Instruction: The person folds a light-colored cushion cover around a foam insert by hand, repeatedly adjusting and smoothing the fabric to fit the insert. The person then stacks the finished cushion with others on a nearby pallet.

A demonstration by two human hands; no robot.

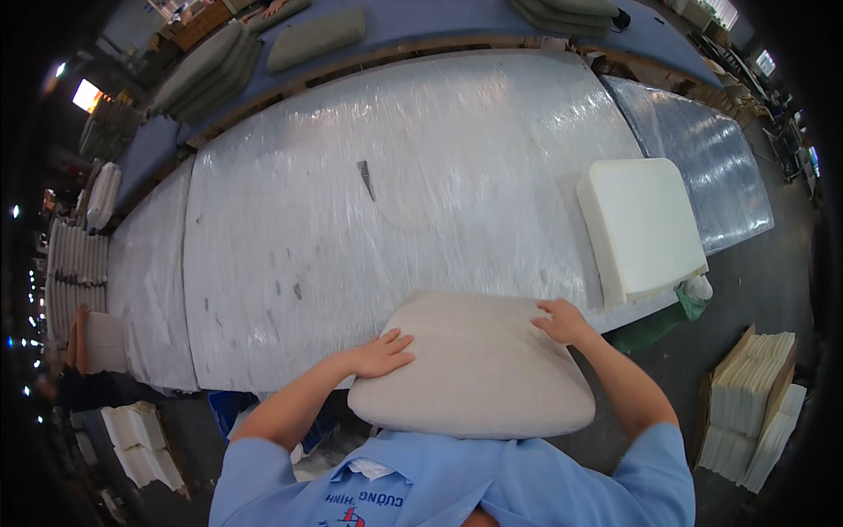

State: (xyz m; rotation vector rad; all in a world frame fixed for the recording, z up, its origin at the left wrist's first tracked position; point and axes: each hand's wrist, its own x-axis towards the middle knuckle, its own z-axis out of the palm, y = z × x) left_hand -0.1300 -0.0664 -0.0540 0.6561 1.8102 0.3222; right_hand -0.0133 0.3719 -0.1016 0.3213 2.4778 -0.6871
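A beige fabric-covered seat cushion [479, 373] rests at the near edge of the wrapped table, its near side against my body. My left hand [384, 354] lies on the cushion's left side, fingers spread over the fabric. At the far right corner, my right hand [564, 322] has its fingers bent over the edge, gripping the cushion; its underside is hidden. To the right, on the table, sits a bare white foam pad [645, 224] with rounded corners.
Clear plastic film covers the table [395, 176]. Behind it, a blue-topped table [421, 26] bears grey-green cushions [316, 39]. Foam pieces [751, 386] stand stacked on the floor at right. A green bag [694, 299] hangs by the table's right corner. Another person's arm [81, 338] shows far left.
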